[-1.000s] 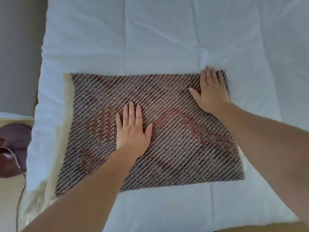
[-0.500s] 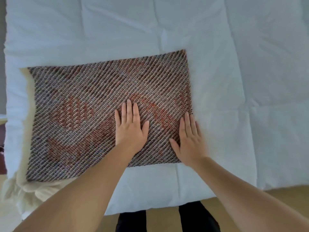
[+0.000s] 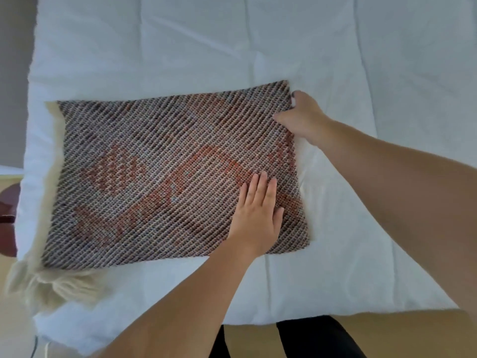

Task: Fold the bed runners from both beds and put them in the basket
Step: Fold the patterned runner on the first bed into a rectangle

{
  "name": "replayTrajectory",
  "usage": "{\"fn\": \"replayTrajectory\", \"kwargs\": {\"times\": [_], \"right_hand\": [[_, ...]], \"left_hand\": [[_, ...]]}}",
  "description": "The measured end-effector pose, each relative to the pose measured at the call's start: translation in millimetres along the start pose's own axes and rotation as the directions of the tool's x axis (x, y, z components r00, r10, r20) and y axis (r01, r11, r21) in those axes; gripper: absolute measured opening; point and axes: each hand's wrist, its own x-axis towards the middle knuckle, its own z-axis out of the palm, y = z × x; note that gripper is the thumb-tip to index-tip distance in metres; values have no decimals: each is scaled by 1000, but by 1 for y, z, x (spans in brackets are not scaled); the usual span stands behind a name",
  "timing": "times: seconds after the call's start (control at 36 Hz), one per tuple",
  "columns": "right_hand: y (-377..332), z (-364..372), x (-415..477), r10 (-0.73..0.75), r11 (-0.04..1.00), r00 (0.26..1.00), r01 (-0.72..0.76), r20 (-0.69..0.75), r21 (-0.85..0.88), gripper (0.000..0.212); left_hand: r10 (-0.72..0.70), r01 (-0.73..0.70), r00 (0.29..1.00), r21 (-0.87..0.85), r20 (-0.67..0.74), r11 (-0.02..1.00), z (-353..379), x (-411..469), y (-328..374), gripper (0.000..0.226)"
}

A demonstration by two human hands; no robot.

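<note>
Mid-fold: right hand [image 3: 304, 117] pinched bed runner [image 3: 165, 177] far-right edge; left hand [image 3: 258, 215] flat, gripping nothing. Next: fold leftward.

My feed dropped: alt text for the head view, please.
A folded woven bed runner lies on a white duvet. The left hand presses it flat; the right hand grips its far right edge.

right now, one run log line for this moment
stage: folding on bed | bed runner: flat, partly folded | left hand: flat, pressing runner | right hand: gripping right edge | basket: not in view
</note>
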Motion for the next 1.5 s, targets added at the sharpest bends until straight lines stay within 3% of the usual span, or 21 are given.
{"fn": "replayTrajectory", "kwargs": {"times": [0.17, 0.31, 0.47, 0.56, 0.75, 0.97, 1.06, 1.17, 1.28, 1.39, 1.44, 1.5], "right_hand": [[-44, -2, -18, -8, 980, 981, -30, 192, 194, 29], [-103, 13, -50, -89, 980, 972, 47, 217, 193, 18], [-179, 48, -90, -141, 987, 974, 123, 177, 107, 25], [-209, 64, -106, -149, 989, 978, 148, 147, 19, 6], [-262, 114, -129, -112, 993, 987, 116, 115, -27, 6], [-304, 198, -131, -144, 986, 983, 152, 115, -64, 9], [-311, 232, -122, -202, 967, 976, 213, 86, -139, 21], [-312, 279, -104, -209, 955, 975, 221, 80, -200, 4], [-308, 318, -89, -207, 941, 974, 224, 92, -253, 15], [-296, 345, -76, -141, 956, 988, 152, 61, -250, 32], [-287, 354, -71, -201, 929, 979, 200, 28, -312, 43], [-279, 359, -68, -336, 828, 942, 299, 9, -475, 52]], "left_hand": [[-156, 148, 987, -218, -23, 965, -20, -5, 11, 78], [-349, 280, 935, -465, -66, 840, -63, -19, 28, 99], [-524, 365, 846, -611, -99, 703, -122, -46, 23, 109], [-568, 364, 815, -664, -112, 653, -145, -72, 0, 103], [-632, 466, 772, -617, -66, 634, -186, -141, -78, 63], [-701, 524, 713, -645, -24, 556, -193, -184, -171, 36], [-694, 516, 719, -641, -36, 568, -188, -188, -203, 33], [-689, 529, 725, -640, -1, 557, -176, -189, -247, 41], [-653, 524, 756, -636, 42, 567, -159, -195, -288, 49], [-603, 531, 798, -507, 28, 679, -146, -196, -304, 59], [-566, 513, 821, -339, -76, 789, -139, -195, -308, 72], [-501, 468, 851, -207, -156, 859, -133, -191, -311, 83]]}}
